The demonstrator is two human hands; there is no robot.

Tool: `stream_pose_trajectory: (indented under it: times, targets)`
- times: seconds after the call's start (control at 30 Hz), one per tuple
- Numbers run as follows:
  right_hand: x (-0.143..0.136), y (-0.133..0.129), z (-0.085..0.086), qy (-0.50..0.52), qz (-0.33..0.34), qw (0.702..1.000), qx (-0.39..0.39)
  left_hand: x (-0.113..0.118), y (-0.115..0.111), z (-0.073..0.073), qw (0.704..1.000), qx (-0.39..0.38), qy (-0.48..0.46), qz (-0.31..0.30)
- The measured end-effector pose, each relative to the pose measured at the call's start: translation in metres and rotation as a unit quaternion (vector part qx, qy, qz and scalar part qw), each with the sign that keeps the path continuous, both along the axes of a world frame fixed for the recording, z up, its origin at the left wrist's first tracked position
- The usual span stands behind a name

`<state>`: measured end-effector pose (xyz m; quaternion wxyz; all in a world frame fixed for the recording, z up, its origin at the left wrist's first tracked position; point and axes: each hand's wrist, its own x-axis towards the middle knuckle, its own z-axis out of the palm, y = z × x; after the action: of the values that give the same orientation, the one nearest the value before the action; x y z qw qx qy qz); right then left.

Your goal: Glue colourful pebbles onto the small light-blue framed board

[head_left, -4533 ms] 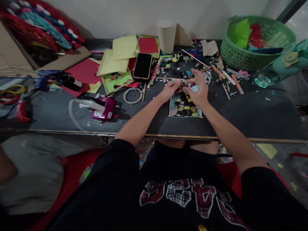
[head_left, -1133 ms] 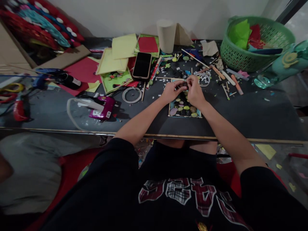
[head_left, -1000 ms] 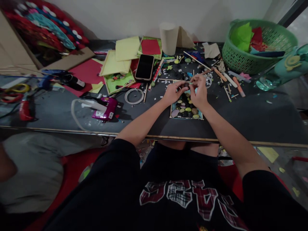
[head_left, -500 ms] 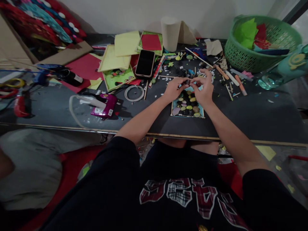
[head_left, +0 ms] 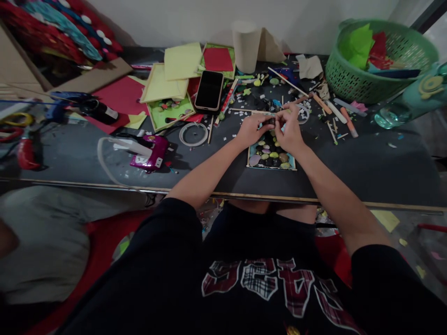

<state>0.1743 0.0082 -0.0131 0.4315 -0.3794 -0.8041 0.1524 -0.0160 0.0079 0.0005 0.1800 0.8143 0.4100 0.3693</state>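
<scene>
Left hand (head_left: pixel 253 131) has thumb and fingers clamped on a dark pebble-like piece (head_left: pixel 271 121), over the far end of the pebble panel (head_left: pixel 272 168). Right hand (head_left: pixel 290 132) meets it from the other side, thumb and index close together; can't tell if they grip it too or something smaller. Two-sided fingertip hold likely because the piece is small: lets it be steadied and turned. Panel lies flat near the table's (head_left: pixel 366 163) front edge, square to the person, probably for easy reach; strips along its sides read as a border round the stones. Far end hidden by the hands. Phone (head_left: pixel 209 90) rests by the stacked trays, left of the scraps, presumably out of the work spot. Green basket (head_left: pixel 344 77) at back right seems to corral coloured sheets.
</scene>
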Motion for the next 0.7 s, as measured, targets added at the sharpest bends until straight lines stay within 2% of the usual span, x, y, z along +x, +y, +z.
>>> stream_pose_trajectory:
  times: [0.13, 0.3, 0.7]
  targets:
    - [-0.001, -0.0016, 0.0067, -0.032, 0.02, 0.999, 0.037, 0.0006, 0.0004, -0.0003, 1.0, -0.015, -0.027, -0.003]
    - [-0.0055, -0.0036, 0.0106, -0.03, 0.001, 0.999, 0.03, 0.0034, 0.0, 0.001, 0.999, -0.014, -0.043, -0.008]
    - [-0.0021, 0.0034, 0.0012, -0.011, 0.001, 0.999, 0.036, 0.0041, 0.0074, -0.0007, 0.993, -0.05, -0.082, -0.072]
